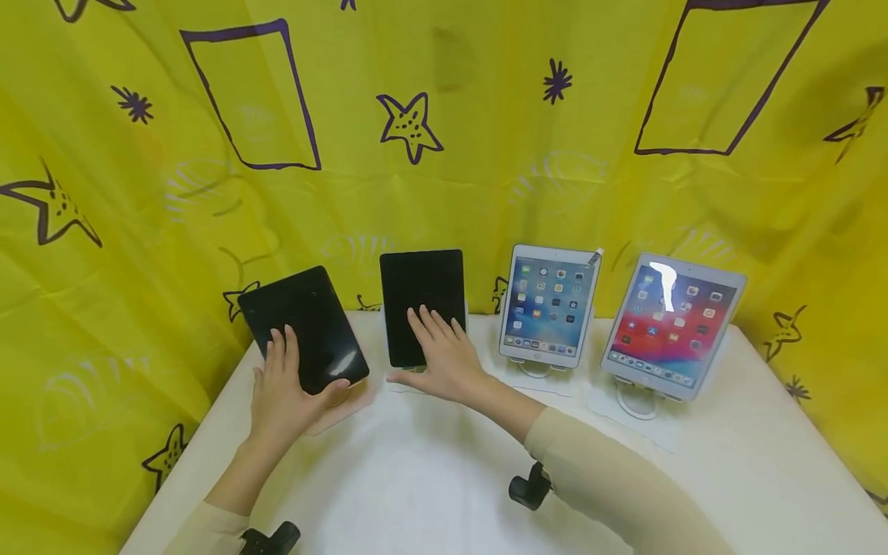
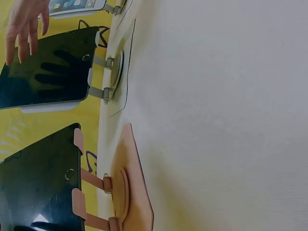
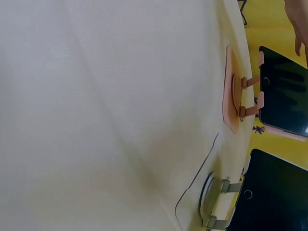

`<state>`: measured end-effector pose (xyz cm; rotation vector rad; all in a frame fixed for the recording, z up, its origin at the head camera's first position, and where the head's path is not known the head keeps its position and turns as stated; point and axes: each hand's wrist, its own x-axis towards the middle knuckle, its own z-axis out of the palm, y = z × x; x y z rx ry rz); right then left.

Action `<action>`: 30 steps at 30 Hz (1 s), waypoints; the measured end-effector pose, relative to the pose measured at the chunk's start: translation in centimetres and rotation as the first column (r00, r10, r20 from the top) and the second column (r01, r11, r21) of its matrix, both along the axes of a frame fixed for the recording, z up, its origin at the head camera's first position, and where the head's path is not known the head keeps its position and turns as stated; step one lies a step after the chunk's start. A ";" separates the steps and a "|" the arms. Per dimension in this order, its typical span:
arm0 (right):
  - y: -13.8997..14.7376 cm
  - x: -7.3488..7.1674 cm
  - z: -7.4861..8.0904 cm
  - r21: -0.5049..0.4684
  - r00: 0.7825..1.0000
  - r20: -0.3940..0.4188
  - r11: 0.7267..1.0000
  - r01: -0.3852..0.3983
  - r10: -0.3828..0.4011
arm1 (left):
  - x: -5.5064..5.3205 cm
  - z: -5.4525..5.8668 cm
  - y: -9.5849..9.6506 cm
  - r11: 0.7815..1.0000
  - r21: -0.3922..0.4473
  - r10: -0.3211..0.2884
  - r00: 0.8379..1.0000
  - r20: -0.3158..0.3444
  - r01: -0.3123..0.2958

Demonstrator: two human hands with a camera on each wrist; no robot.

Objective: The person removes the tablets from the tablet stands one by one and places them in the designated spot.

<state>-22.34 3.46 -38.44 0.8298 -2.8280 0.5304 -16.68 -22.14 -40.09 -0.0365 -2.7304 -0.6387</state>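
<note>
At the left of the head view, my left hand (image 1: 277,397) is held with straight fingers and thumb spread over a black-screened tablet (image 1: 322,331), which leans on a pink stand (image 1: 347,405). Another dark tablet (image 1: 416,277), on a pale metal stand, is beside it. My right hand (image 1: 449,356) is in front of that one, fingers extended over the lower part of its screen. The left wrist view shows the right hand (image 2: 26,24) above the glass, with a dark hand reflection on it. In the right wrist view, the left hand (image 3: 299,21) overlaps the pink-stand tablet (image 3: 284,86).
Two lit tablets stand to the right: one with a blue home screen (image 1: 548,304), one with a red and blue screen (image 1: 673,324). All the tablets stand along the back of a white table (image 1: 430,478). A yellow patterned curtain (image 1: 486,154) hangs behind them.
</note>
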 end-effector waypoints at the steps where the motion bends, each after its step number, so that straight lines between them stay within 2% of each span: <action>1: -0.2 -0.1 0.0 -0.012 1.000 -0.015 1.000 -0.004 0.004 | 0.1 0.0 -0.1 1.000 0.014 0.006 1.000 -0.009 -0.006; 5: -0.9 -0.3 0.1 -0.055 0.997 -0.070 0.998 -0.025 0.021 | 0.4 -0.3 -0.5 0.997 0.076 0.033 0.998 -0.052 -0.029; 8: -1.6 -0.3 0.1 -0.080 0.997 -0.072 0.996 -0.040 0.034 | 0.5 -0.6 -0.8 0.992 0.118 0.058 0.995 -0.081 -0.048; 13: -2.8 0.1 -0.3 -0.117 1.000 0.002 0.993 -0.027 0.027 | 0.6 -1.0 -1.3 0.979 0.188 0.098 0.991 -0.092 -0.079; 17: -3.8 0.2 -0.7 -0.159 0.997 0.060 0.987 -0.030 0.040 | 0.7 -1.2 -1.5 0.959 0.260 0.137 0.989 -0.062 -0.117; 21: -4.5 0.0 -1.0 -0.197 0.996 0.070 0.980 -0.039 0.053 | 0.5 -1.3 -1.7 0.949 0.282 0.162 0.985 -0.059 -0.139; 25: -5.3 -0.5 -1.3 -0.241 0.994 0.094 0.970 -0.025 0.049 | 0.3 -1.5 -1.9 0.939 0.317 0.186 0.974 -0.132 -0.136; 28: -6.0 -0.7 -1.6 -0.273 0.989 0.143 0.962 0.004 0.036 | 0.3 -2.1 -2.0 0.916 0.384 0.207 0.959 -0.194 -0.120; 30: -6.4 -0.7 -1.9 -0.293 0.984 0.178 0.956 0.027 0.027 | 0.4 -2.5 -1.9 0.894 0.434 0.220 0.953 -0.207 -0.112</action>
